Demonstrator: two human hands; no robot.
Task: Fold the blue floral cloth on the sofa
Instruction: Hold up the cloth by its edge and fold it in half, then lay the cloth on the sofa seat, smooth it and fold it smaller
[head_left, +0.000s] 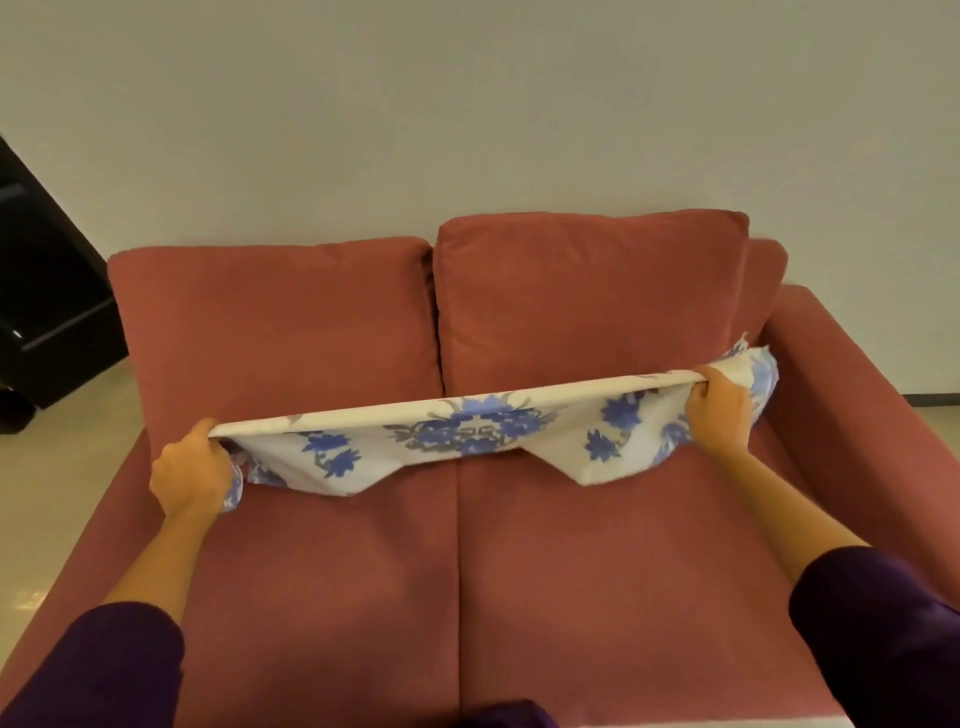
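Red sofa (597, 597), floral cloth (467, 431) outstretched

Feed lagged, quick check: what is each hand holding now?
Left hand: closed on the blue floral cloth, left end.
Right hand: closed on the cloth, right end.

Both arms stretch forward and apart. The left hand (189, 470) grips the left end of the blue floral cloth (467, 428), fingers curled under its top fold. The right hand (719, 413) grips the cloth's right end the same way, held slightly higher.
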